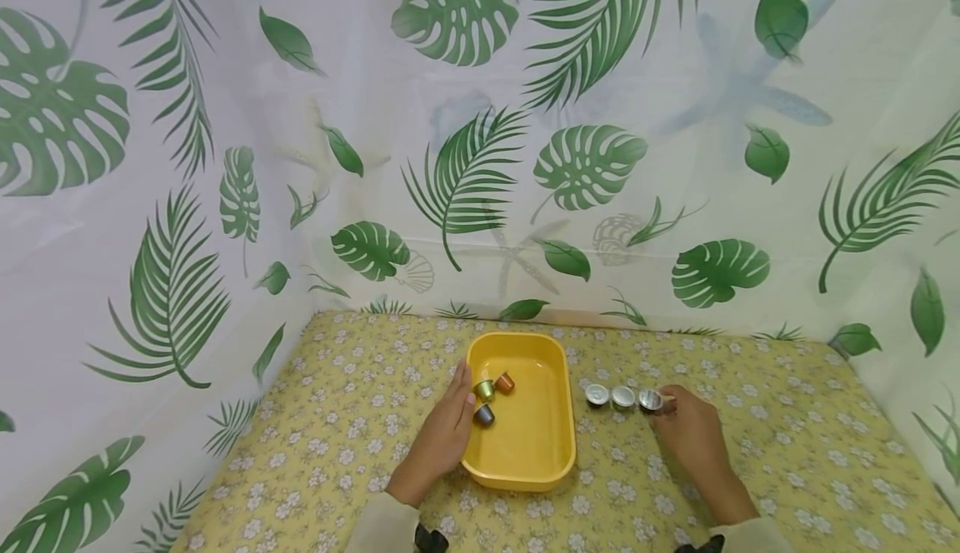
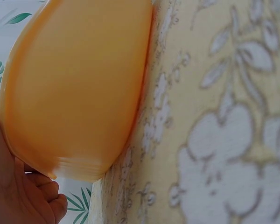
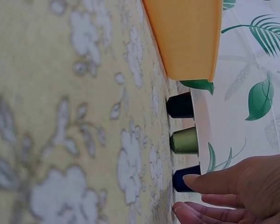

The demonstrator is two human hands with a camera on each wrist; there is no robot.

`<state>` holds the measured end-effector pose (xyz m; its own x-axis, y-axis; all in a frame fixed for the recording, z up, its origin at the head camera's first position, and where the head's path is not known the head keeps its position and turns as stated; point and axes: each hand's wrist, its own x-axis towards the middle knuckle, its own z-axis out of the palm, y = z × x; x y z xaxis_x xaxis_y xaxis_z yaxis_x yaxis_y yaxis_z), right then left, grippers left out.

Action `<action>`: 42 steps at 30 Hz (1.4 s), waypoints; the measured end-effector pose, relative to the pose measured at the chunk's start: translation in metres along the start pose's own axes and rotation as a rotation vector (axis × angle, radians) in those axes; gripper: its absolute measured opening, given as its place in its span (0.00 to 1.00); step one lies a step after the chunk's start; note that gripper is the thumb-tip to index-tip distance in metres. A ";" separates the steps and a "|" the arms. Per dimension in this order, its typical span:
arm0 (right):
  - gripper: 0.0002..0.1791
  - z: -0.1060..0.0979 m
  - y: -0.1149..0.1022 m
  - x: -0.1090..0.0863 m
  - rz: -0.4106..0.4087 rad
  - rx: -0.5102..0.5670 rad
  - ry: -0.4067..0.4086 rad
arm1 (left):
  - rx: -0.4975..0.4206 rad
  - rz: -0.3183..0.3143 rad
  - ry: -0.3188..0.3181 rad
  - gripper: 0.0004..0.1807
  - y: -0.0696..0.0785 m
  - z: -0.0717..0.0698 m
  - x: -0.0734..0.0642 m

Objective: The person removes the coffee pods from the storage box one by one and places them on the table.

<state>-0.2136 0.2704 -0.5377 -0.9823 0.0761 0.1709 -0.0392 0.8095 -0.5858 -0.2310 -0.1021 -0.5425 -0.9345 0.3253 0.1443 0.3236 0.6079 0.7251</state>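
A yellow rectangular tub [image 1: 536, 453] stands on the table with three coffee capsules inside: a green one [image 1: 486, 390], an orange one [image 1: 505, 382] and a dark grey one [image 1: 483, 415]. My left hand [image 1: 444, 428] holds the tub's left side at the rim. Right of the tub, capsules stand in a row, foil lids up: a black one [image 3: 180, 106], a green one [image 3: 185, 141] and a dark blue one [image 3: 179, 179]. My right hand [image 1: 692, 430] grips the dark blue capsule at the row's right end, thumb on its side; its far side is hidden.
A yellow flowered cloth [image 1: 337, 420] covers the table. White sheets with a green leaf print [image 1: 465, 195] rise behind the table and on both sides. The tub lies to the left of the capsule row, with a small gap between them.
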 end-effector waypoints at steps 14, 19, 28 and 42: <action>0.28 -0.013 -0.009 -0.012 -0.059 -0.010 0.047 | -0.003 0.009 0.012 0.30 0.003 -0.001 -0.001; 0.29 -0.018 -0.017 -0.013 -0.042 -0.005 0.027 | -0.013 0.019 0.007 0.30 0.001 -0.001 0.000; 0.28 -0.026 -0.033 -0.013 -0.046 0.004 0.002 | -0.022 0.028 -0.002 0.30 -0.002 0.000 0.000; 0.22 -0.027 -0.068 -0.017 -0.121 0.049 0.112 | -0.023 0.024 -0.002 0.30 0.000 -0.001 -0.001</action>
<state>-0.1894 0.2295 -0.4791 -0.9435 0.0469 0.3280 -0.1670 0.7877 -0.5930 -0.2299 -0.1037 -0.5423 -0.9262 0.3411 0.1609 0.3427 0.5830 0.7367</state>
